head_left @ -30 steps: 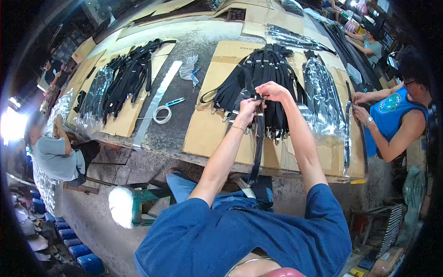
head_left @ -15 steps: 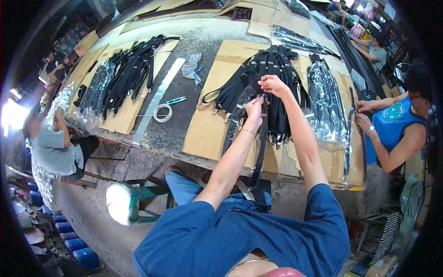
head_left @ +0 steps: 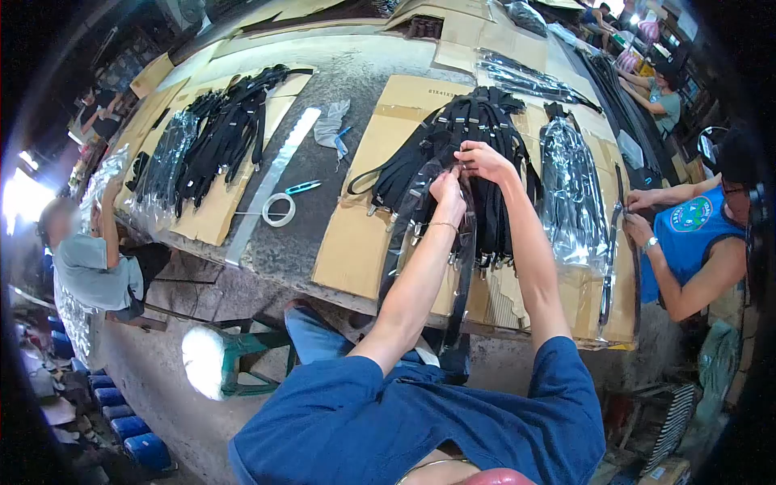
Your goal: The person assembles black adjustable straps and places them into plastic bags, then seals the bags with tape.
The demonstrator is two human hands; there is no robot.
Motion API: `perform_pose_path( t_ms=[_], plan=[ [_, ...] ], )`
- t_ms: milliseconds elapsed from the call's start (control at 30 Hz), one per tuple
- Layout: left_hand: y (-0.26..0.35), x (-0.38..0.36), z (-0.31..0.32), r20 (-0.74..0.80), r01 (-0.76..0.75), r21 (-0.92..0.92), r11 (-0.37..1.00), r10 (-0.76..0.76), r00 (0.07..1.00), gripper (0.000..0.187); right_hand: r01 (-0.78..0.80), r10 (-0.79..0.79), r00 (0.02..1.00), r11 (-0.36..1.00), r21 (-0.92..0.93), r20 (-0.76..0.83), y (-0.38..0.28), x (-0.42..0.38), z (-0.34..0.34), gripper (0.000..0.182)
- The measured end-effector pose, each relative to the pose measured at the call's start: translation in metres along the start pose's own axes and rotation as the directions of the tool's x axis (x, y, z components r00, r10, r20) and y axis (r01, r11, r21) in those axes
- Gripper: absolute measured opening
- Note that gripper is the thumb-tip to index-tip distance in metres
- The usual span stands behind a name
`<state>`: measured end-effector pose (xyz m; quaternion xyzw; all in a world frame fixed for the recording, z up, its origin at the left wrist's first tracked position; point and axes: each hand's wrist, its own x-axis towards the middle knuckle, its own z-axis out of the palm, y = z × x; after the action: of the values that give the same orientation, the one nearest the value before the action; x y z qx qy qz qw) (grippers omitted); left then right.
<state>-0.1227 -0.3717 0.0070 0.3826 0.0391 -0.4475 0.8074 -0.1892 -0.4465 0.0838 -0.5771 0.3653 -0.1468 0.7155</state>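
Note:
My left hand [head_left: 447,192] and my right hand [head_left: 481,158] meet over a pile of black belts [head_left: 453,145] on brown cardboard [head_left: 356,234]. Both pinch the top end of one black belt [head_left: 462,267], which hangs straight down past the table edge toward my lap. A clear plastic sleeve [head_left: 404,234] hangs beside the belt, under my left hand. A thin bracelet circles my left wrist.
Bagged belts [head_left: 572,190] lie to the right. A tape roll [head_left: 278,209], scissors [head_left: 303,187] and a metal ruler [head_left: 271,182] lie left, beyond them another belt pile [head_left: 222,133]. A person in a blue vest [head_left: 687,234] works at right; another person [head_left: 89,259] sits left.
My hands stay joined at the belt's top end. The clear sleeve now hangs lower alongside the belt. The view has shifted slightly.

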Motion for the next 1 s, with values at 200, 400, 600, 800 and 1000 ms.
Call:
perform_pose_path(
  t_ms=[200, 400, 600, 800, 1000],
  plan=[
    [0.006, -0.014, 0.01, -0.245, -0.021, 0.274, 0.961, 0.091, 0.965, 0.016, 0.115, -0.103, 0.99, 0.984, -0.136, 0.095, 0.005, 0.007, -0.008, 0.041],
    [0.005, -0.019, -0.015, 0.269, -0.439, 0.604, 0.665, 0.348, 0.898, 0.026, 0.176, -0.176, 0.982, 0.984, 0.008, -0.065, 0.014, 0.012, -0.015, 0.038],
    [0.111, -0.032, -0.028, 0.718, -0.709, 0.665, -0.236, 0.461, 0.521, 0.038, 0.207, -0.217, 0.974, 0.969, 0.137, 0.058, 0.009, -0.002, -0.022, 0.033],
    [0.138, 0.014, -0.006, 0.661, -0.624, 0.75, 0.217, -0.247, 0.708, 0.026, 0.244, -0.248, 0.956, 0.969, 0.045, 0.156, -0.013, -0.021, -0.014, 0.032],
    [0.171, -0.05, 0.035, 0.659, -0.401, 0.702, 0.589, -0.323, 0.679, 0.016, 0.413, -0.383, 0.893, 0.906, -0.091, 0.236, -0.071, -0.066, -0.008, 0.047]
  ],
)
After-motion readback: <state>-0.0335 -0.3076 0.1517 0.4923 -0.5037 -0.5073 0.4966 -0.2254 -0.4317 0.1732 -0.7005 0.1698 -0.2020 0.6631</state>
